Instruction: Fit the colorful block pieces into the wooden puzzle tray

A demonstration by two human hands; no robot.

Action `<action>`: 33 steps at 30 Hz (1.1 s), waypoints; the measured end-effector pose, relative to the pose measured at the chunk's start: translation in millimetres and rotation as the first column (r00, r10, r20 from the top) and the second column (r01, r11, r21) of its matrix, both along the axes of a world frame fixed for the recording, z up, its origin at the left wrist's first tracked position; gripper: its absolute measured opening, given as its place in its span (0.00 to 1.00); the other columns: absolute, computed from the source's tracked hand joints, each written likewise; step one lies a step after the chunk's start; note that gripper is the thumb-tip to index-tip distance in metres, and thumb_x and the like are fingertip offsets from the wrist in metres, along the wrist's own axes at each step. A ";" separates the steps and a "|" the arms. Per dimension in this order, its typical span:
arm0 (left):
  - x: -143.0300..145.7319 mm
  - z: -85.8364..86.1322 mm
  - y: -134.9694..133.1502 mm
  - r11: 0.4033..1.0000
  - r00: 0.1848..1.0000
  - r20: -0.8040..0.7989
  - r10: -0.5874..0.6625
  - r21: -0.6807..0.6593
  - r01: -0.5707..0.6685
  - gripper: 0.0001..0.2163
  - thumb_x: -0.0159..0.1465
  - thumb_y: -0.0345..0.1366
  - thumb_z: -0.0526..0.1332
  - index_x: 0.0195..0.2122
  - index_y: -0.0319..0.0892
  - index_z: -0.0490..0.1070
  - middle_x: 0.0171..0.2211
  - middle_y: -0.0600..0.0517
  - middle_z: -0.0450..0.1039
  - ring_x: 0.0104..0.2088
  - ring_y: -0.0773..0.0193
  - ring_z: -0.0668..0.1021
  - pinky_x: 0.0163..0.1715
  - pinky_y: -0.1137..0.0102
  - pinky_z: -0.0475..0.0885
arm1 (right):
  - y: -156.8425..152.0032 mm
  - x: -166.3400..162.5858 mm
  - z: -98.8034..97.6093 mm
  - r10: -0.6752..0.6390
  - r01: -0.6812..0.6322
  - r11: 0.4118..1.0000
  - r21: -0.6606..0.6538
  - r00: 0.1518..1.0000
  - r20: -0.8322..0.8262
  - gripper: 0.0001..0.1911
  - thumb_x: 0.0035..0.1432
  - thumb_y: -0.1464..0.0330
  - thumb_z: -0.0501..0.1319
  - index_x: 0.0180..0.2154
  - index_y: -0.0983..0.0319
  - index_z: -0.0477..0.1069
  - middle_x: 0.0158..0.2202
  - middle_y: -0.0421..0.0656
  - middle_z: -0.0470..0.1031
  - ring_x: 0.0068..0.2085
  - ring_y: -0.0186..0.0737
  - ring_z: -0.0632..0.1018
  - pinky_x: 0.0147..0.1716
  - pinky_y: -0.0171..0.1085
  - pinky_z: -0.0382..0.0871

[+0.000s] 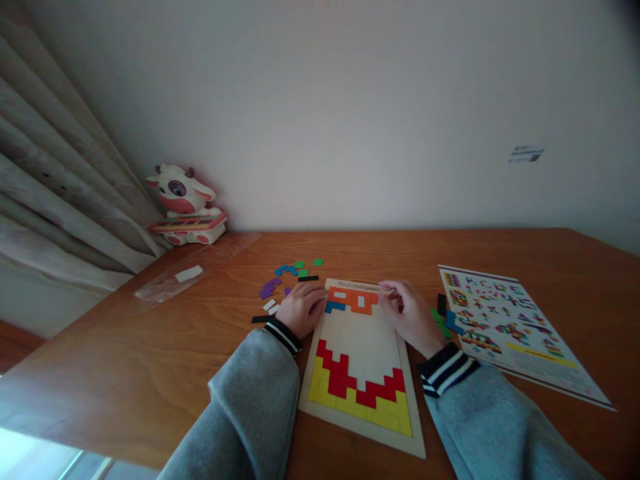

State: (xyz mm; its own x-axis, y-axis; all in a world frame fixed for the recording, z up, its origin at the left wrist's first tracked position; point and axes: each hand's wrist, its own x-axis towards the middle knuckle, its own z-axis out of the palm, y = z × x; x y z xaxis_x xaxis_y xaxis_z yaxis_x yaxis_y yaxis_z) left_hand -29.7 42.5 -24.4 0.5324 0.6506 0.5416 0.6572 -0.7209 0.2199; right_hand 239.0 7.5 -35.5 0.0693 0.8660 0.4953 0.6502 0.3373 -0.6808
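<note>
A pale wooden puzzle board point(361, 436) lies lengthwise before me. Yellow pieces point(383, 413) fill its near end, bordered by red pieces point(342, 377). At the far end sit orange pieces with white inserts point(361, 309) and a blue piece point(335, 307); the middle of the board is bare. My left hand point(303, 308) is closed at the far left corner, bent fingers against the rim. At the far right corner, by the orange pieces, my right hand point(407, 315) has thumb and fingers pinched together. Whatever lies between its fingertips is hidden.
Loose purple point(271, 288), blue, green point(319, 262), white and black pieces lie left of the board. Black, green and blue point(455, 323) ones lie right, beside a printed pattern sheet point(530, 333). A clear plastic bag point(167, 283) and a cow toy point(187, 203) are farther left.
</note>
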 end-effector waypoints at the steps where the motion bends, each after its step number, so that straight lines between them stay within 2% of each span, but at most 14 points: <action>1: -4.5 -1.0 4.8 0.999 0.999 0.012 0.045 0.005 -0.046 0.12 0.67 0.31 0.53 0.48 0.43 0.74 0.49 0.46 0.75 0.51 0.59 0.75 0.54 0.60 0.71 | 0.1 0.1 -0.2 0.001 -0.001 1.000 0.000 1.000 -0.001 0.13 0.60 0.62 0.56 0.45 0.58 0.70 0.41 0.47 0.74 0.37 0.44 0.76 0.39 0.45 0.73; 4: -20.8 -5.9 23.1 0.990 0.990 0.008 0.144 0.005 -0.144 0.16 0.67 0.29 0.51 0.53 0.40 0.70 0.56 0.44 0.70 0.58 0.57 0.70 0.61 0.56 0.64 | 0.2 0.3 -1.0 0.003 -0.003 1.000 -0.002 1.000 0.000 0.13 0.60 0.62 0.56 0.45 0.59 0.70 0.42 0.48 0.74 0.37 0.44 0.76 0.39 0.45 0.72; 6: -31.2 -11.0 35.9 0.980 0.980 -0.011 0.196 -0.012 -0.197 0.17 0.67 0.30 0.52 0.55 0.40 0.69 0.59 0.44 0.68 0.60 0.55 0.68 0.62 0.54 0.62 | -0.2 0.2 -1.1 0.005 -0.005 1.000 -0.004 1.000 0.006 0.13 0.60 0.62 0.56 0.45 0.58 0.70 0.42 0.48 0.74 0.38 0.44 0.76 0.40 0.46 0.72; 9: -42.3 -18.7 51.5 0.957 0.958 -0.033 0.284 -0.042 -0.285 0.17 0.65 0.31 0.54 0.55 0.40 0.69 0.56 0.42 0.70 0.58 0.51 0.71 0.59 0.50 0.65 | -1.2 0.0 -0.3 0.002 -0.002 1.000 -0.008 1.000 0.013 0.13 0.61 0.62 0.55 0.45 0.58 0.69 0.42 0.48 0.74 0.38 0.44 0.76 0.40 0.45 0.73; 11: -46.5 -21.9 57.8 0.945 0.947 -0.046 0.319 -0.052 -0.322 0.15 0.65 0.32 0.55 0.52 0.41 0.72 0.53 0.43 0.73 0.55 0.52 0.73 0.57 0.51 0.67 | -1.6 -0.2 0.8 -0.004 0.004 1.000 -0.011 1.000 0.014 0.13 0.62 0.62 0.55 0.46 0.59 0.69 0.43 0.48 0.74 0.38 0.44 0.76 0.40 0.45 0.73; 16: -51.5 -23.9 63.5 0.935 0.935 -0.071 0.347 -0.045 -0.351 0.11 0.65 0.34 0.57 0.45 0.42 0.76 0.45 0.45 0.77 0.48 0.57 0.77 0.53 0.61 0.72 | -1.3 0.4 1.8 -0.007 0.008 1.000 -0.017 1.000 0.016 0.13 0.62 0.62 0.55 0.45 0.59 0.69 0.43 0.48 0.74 0.38 0.43 0.76 0.39 0.45 0.73; 22: -53.2 -23.6 65.3 0.935 0.934 -0.097 0.344 -0.055 -0.350 0.10 0.65 0.33 0.57 0.44 0.43 0.76 0.49 0.47 0.76 0.52 0.55 0.76 0.57 0.58 0.68 | 0.1 1.8 -1.0 0.000 0.000 1.000 -0.010 1.000 0.018 0.14 0.61 0.62 0.55 0.46 0.60 0.69 0.44 0.49 0.74 0.39 0.44 0.76 0.40 0.45 0.73; 25: -53.6 -20.2 63.1 0.936 0.935 -0.110 0.337 -0.074 -0.345 0.10 0.66 0.34 0.57 0.45 0.44 0.76 0.47 0.49 0.78 0.49 0.57 0.78 0.54 0.62 0.71 | -0.2 1.6 0.1 0.000 0.000 1.000 -0.005 1.000 0.022 0.14 0.61 0.62 0.55 0.46 0.60 0.69 0.44 0.49 0.74 0.40 0.44 0.77 0.39 0.45 0.73; 28: -53.6 -17.1 59.4 0.926 0.926 -0.117 0.360 -0.080 -0.370 0.11 0.65 0.35 0.58 0.48 0.44 0.74 0.45 0.48 0.79 0.46 0.55 0.79 0.50 0.61 0.74 | -1.0 0.9 2.2 -0.006 0.006 1.000 -0.002 1.000 0.025 0.14 0.61 0.62 0.55 0.46 0.60 0.70 0.43 0.49 0.74 0.39 0.44 0.77 0.40 0.45 0.73; 33: -52.4 -16.4 54.6 0.927 0.926 -0.131 0.353 -0.082 -0.365 0.14 0.64 0.31 0.57 0.50 0.46 0.73 0.48 0.51 0.77 0.46 0.57 0.79 0.48 0.64 0.75 | -1.7 0.1 3.2 -0.005 0.005 1.000 0.001 1.000 0.029 0.14 0.61 0.62 0.55 0.46 0.60 0.69 0.43 0.49 0.74 0.39 0.44 0.77 0.39 0.44 0.73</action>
